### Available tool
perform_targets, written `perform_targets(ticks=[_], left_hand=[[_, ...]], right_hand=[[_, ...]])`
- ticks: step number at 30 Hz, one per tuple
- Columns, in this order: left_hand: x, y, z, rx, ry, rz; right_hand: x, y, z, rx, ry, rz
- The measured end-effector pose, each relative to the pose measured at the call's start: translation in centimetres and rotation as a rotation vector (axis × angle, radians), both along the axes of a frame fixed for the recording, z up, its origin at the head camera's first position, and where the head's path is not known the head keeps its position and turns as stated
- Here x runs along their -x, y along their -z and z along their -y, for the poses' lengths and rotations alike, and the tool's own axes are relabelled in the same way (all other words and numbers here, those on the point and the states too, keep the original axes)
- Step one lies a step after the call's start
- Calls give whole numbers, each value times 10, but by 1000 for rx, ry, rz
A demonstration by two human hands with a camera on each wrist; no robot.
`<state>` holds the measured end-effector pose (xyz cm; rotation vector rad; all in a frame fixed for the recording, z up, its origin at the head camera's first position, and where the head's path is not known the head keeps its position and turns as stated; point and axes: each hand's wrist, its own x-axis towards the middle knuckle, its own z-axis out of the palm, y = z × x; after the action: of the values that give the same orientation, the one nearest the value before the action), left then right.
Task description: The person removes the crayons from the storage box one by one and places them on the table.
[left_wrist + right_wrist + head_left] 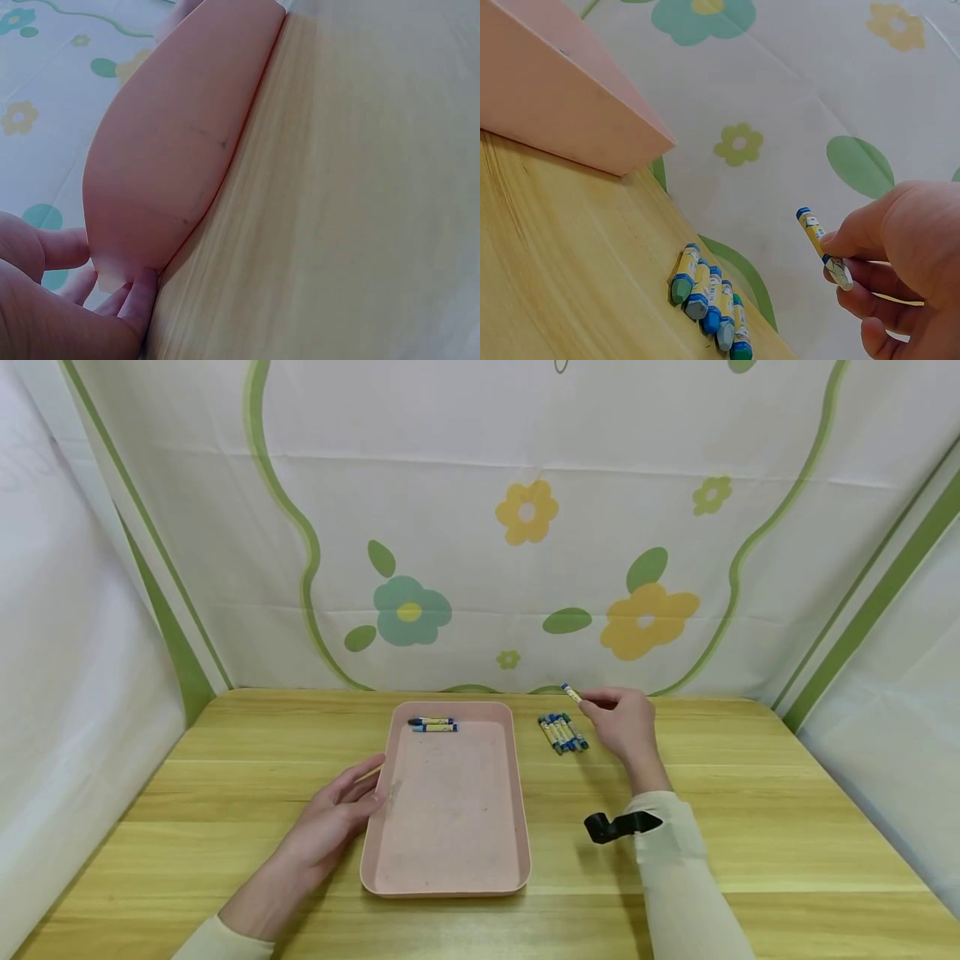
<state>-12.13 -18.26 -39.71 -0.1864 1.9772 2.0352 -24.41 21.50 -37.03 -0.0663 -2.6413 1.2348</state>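
Pink tray (450, 827), wood-grain desk (772, 827); I count eight crayons on my remote feed, in three places. Inside the tray, at the far end toward its left, two crayons (437, 727) lie side by side. To the right of the tray and apart from it, five loose crayons (714, 296) sit in a close row on the desk, tips green, grey-blue, blue, pale and dark green. The eighth, a pale-tipped crayon (813, 231), is off the desk near that row, pinched by thumb and fingers of the right hand (622, 722). The left hand (330, 822) grips the tray's left edge. My tally: two in, one held, five out. Taking the tray as the collecting place, my judgement only, I'd log the work as early: two settled, six outside, counting the held one.
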Motion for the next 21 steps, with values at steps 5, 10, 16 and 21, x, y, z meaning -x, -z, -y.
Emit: perform_targets(ticks=[5, 10, 16, 21], left_hand=[[0, 0, 1, 0, 0, 0], [0, 0, 0, 3, 0, 3], [0, 0, 0, 12, 0, 4], [1, 0, 0, 10, -3, 2]], right_hand=[[1, 3, -1, 0, 10, -7], [4, 9, -3, 2, 26, 9], [4, 17, -5, 14, 48, 70], [4, 25, -6, 37, 66, 129]])
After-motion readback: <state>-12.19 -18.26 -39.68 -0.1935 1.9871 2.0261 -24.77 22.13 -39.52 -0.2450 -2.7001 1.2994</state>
